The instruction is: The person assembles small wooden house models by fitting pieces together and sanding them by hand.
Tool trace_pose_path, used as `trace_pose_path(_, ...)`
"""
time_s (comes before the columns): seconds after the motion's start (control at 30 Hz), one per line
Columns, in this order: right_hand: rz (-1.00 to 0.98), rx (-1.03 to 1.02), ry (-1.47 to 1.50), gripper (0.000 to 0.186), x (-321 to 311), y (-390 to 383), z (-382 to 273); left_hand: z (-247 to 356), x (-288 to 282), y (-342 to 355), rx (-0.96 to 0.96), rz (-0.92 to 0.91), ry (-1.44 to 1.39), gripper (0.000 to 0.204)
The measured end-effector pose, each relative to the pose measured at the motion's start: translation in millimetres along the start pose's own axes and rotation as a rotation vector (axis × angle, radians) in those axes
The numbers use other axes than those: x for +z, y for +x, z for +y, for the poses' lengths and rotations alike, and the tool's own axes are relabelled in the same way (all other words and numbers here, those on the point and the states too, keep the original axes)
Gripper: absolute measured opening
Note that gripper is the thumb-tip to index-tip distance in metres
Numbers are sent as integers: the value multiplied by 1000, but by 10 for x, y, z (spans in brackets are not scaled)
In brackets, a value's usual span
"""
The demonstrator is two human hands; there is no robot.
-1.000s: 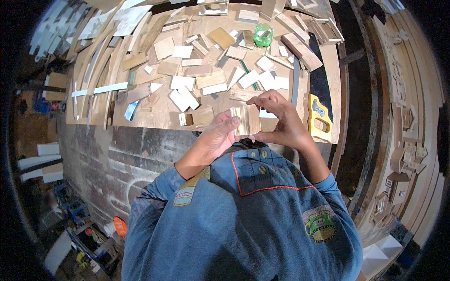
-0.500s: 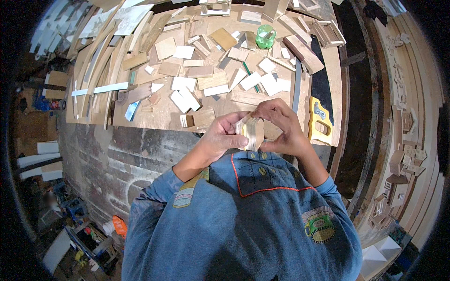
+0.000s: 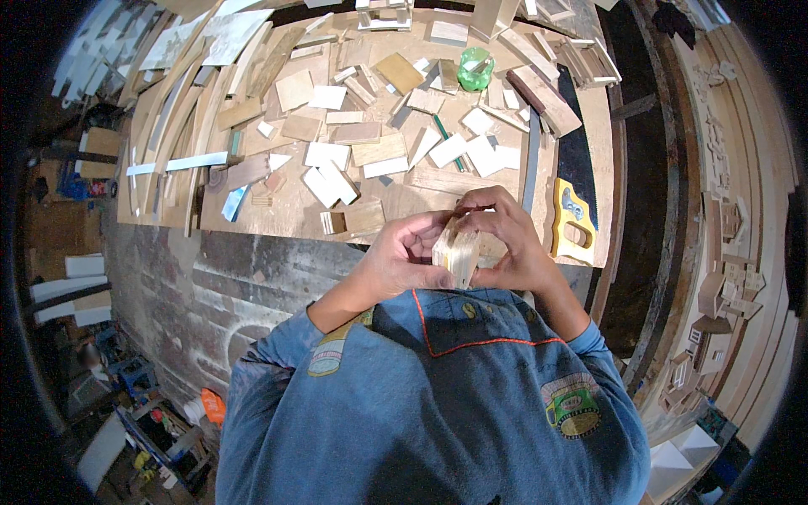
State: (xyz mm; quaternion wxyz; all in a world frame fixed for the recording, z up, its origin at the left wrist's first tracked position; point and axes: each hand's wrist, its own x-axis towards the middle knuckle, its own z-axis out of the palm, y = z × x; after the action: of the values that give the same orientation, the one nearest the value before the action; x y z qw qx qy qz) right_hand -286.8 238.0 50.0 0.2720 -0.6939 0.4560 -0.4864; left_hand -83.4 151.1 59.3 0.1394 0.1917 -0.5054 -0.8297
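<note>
Close to my chest, at the table's near edge, a small pale wooden block point(image 3: 457, 254) with layered edges is held between both hands. My left hand point(image 3: 406, 257) is closed on its left side, the thumb along the lower edge. On the right, my right hand point(image 3: 510, 240) grips it with fingers curled over the top and the thumb low on the side. The fingers hide part of the block, so I cannot tell whether it is one piece or several stacked. Beyond the hands lie loose wood offcuts point(image 3: 379, 151), some with white faces.
A yellow-handled handsaw point(image 3: 575, 223) lies at the table's right edge. Further back stand a green plastic cup point(image 3: 476, 69) and a dark-edged wood block point(image 3: 545, 103). A green pencil point(image 3: 449, 143) rests among the offcuts. Long wooden strips point(image 3: 181, 109) are piled at the left.
Both hands have brought the block slightly nearer to my chest and to the right, and it is turned so that more of its pale face shows. The table's things stay put.
</note>
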Motion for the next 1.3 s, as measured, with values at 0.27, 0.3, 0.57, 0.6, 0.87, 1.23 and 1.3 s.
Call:
trace_pose_path(0.27, 126, -94, -4, 47, 98, -114, 41, 128, 97, -25, 170, 12, 354, 82)
trace_pose_path(0.3, 128, -91, 1, 47, 98, -121, 43, 122, 102, -23, 189, 16, 365, 82)
trace_pose_path(0.57, 40, 29, -14, 52, 7, -115, 4, 3, 94, 5, 49, 55, 196, 74)
trace_pose_path(0.6, 32, 33, -14, 53, 15, -119, 25, -6, 81, 11, 10, 52, 134, 72)
trace_pose_path(0.87, 75, 109, -89, 67, -78, -194, 260, -226, -99, -9, -204, 110, -228, 53)
trace_pose_path(1.23, 288, 741, -764, 73, -649, -201, 945, -391, -273, 13, -258, 258, -365, 54)
trace_pose_path(1.3, 415, 666, -794, 74, -621, -120, 973, -399, -271, 0, -281, 269, -363, 54)
